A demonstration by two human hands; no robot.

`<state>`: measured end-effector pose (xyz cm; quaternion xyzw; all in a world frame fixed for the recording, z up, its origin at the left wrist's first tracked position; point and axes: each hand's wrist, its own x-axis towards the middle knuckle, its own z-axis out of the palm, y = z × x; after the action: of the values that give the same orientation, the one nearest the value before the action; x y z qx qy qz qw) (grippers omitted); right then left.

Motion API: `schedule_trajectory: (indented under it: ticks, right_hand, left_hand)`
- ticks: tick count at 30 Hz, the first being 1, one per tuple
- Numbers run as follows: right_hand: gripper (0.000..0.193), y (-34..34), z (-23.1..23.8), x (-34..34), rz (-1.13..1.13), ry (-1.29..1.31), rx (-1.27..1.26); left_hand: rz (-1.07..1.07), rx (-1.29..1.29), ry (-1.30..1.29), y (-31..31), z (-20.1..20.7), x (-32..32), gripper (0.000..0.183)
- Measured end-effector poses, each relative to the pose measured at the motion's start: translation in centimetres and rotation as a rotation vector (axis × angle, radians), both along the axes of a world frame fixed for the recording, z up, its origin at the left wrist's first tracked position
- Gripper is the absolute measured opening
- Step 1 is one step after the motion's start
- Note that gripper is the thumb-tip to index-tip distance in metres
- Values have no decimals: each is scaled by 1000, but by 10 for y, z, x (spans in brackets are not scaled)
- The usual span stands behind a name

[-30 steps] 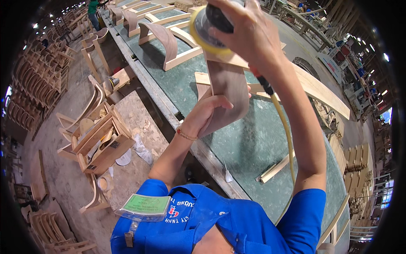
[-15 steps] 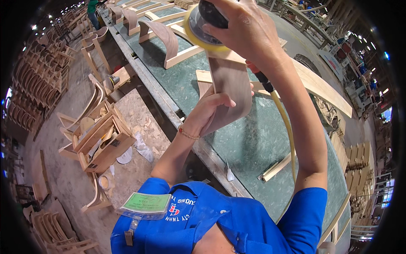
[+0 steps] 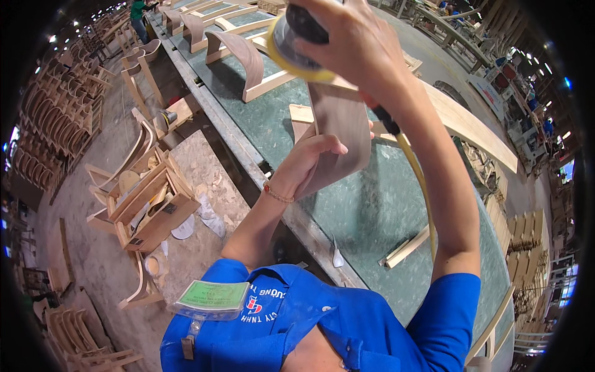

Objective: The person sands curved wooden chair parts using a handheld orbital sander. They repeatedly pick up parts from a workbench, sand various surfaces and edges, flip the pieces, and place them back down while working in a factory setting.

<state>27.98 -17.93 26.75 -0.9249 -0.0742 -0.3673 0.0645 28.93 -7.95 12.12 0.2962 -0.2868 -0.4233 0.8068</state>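
Note:
A curved wooden panel (image 3: 339, 127) with a dark brown face rises over the green-topped table, and my left hand (image 3: 315, 155) grips its lower part, thumb across the face. My right hand (image 3: 356, 53) is wrapped round the black top of a round orbital sander (image 3: 297, 43). The sander's yellow-edged pad lies against the panel's upper end. From the sander's red and black fitting, a yellow air hose (image 3: 416, 173) runs down beside my right forearm. The fingers behind the panel are mostly hidden.
More curved brown panels on pale wooden frames (image 3: 238, 59) line the table's far part. Wood strips (image 3: 406, 248) and a small white bottle (image 3: 337, 257) lie nearer me. At the left stand a wooden toolbox (image 3: 155, 208) and stacked chair parts (image 3: 56, 136). A person (image 3: 139, 18) stands far left.
The sander and my right hand have shifted slightly left and down along the panel's top end. My left hand keeps its hold, with the panel's upper part moved slightly right.

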Motion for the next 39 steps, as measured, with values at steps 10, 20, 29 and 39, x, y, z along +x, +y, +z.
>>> schedule_trajectory:
  ticks: [10, 20, 29, 39]
  right_hand:
    - [62, 0, -30, -75, -73, 90, 61]
    - [81, 49, -58, -143, -37, 382, 155]
    - [84, 31, -64, -172, -221, 337, 199]
    - [77, 54, -58, -157, -78, 404, 206]
  left_hand:
    - [41, 840, -707, 41, -54, -25, 48]
    - [406, 337, -698, 40, -88, -64, 49]
    - [357, 501, -842, 43, -84, -66, 23]
    - [625, 227, -871, 33, -100, -72, 21]
